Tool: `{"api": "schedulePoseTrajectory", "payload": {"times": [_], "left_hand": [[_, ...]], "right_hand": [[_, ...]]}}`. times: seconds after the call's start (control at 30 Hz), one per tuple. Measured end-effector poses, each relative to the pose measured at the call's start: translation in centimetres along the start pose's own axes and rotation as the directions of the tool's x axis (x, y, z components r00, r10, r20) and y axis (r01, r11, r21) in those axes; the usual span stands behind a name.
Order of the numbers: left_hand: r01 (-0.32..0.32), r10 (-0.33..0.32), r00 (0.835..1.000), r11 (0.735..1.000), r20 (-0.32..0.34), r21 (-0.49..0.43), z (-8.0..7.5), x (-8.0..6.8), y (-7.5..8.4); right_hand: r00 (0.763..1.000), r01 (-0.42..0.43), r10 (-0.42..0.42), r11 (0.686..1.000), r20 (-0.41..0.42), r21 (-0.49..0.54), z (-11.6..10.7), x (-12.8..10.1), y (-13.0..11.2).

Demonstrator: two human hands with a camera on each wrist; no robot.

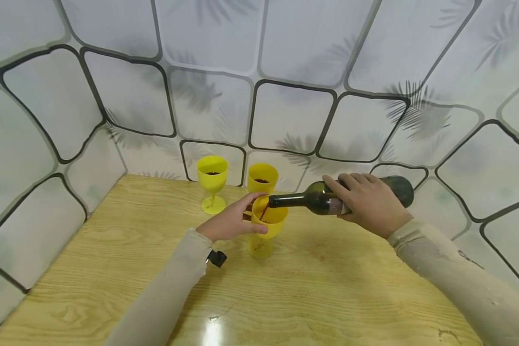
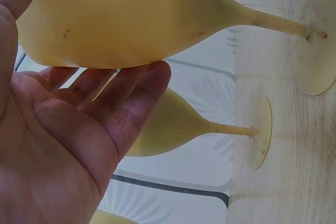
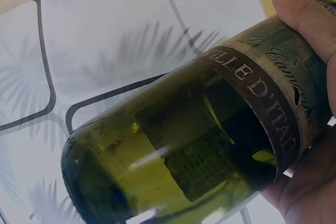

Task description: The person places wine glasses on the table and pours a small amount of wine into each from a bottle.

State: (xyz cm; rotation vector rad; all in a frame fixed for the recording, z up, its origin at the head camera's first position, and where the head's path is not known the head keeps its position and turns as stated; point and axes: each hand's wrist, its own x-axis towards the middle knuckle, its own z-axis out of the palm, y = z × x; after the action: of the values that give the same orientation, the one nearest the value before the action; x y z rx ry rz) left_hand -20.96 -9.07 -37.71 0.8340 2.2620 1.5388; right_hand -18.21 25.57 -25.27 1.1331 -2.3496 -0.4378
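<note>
A pale wooden surface (image 1: 112, 269) sits in a tiled corner. Near its middle, the left hand (image 1: 229, 223) cups the nearest yellow goblet (image 1: 268, 226), fingers curled round its bowl. At 3 o'clock of it, the right hand (image 1: 367, 204) grasps a green wine bottle (image 1: 311, 199) lying level, dark wine running into the goblet. Two more yellow goblets (image 1: 212, 180) stand behind, at 11 and 12 o'clock.

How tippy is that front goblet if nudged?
Likely tippy: the front goblet has a wide bowl on a thin stem and small foot. Probably light plastic, so wine raises its weight. The left hand steadies it.
</note>
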Motion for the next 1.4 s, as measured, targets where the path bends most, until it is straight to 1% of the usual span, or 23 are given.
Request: {"api": "schedulePoseTrajectory", "payload": {"times": [0.2, 0.37, 0.6, 0.83, 1.03, 1.4], "left_hand": [[-0.002, 0.002, 1.0, 1.0, 0.002, -0.006, 0.02, -0.05, 0.09], [-0.01, 0.01, 1.0, 1.0, -0.001, 0.008, 0.01, 0.02, -0.02], [-0.018, 0.018, 1.0, 1.0, -0.003, 0.011, -0.05, 0.01, -0.1], [-0.008, 0.008, 1.0, 1.0, -0.006, 0.007, -0.06, 0.01, -0.1], [-0.016, 0.016, 1.0, 1.0, -0.006, 0.009, -0.05, 0.07, -0.09], [-0.001, 0.001, 1.0, 1.0, -0.009, 0.016, -0.02, 0.01, -0.02]], "right_hand": [[1.0, -0.001, 0.001, 1.0, 0.011, 0.006, 0.02, 0.05, -0.17], [1.0, 0.001, -0.001, 1.0, 0.014, 0.003, -0.06, 0.12, -0.24], [1.0, 0.011, -0.011, 1.0, -0.009, 0.002, -0.02, 0.22, -0.13], [0.999, 0.015, -0.015, 1.0, -0.035, -0.001, -0.22, 0.37, 0.08], [1.0, 0.018, -0.019, 1.0, -0.023, -0.016, -0.38, 0.39, 0.32], [1.0, 0.018, -0.018, 1.0, -0.015, -0.014, -0.38, 0.18, 0.4]]}}
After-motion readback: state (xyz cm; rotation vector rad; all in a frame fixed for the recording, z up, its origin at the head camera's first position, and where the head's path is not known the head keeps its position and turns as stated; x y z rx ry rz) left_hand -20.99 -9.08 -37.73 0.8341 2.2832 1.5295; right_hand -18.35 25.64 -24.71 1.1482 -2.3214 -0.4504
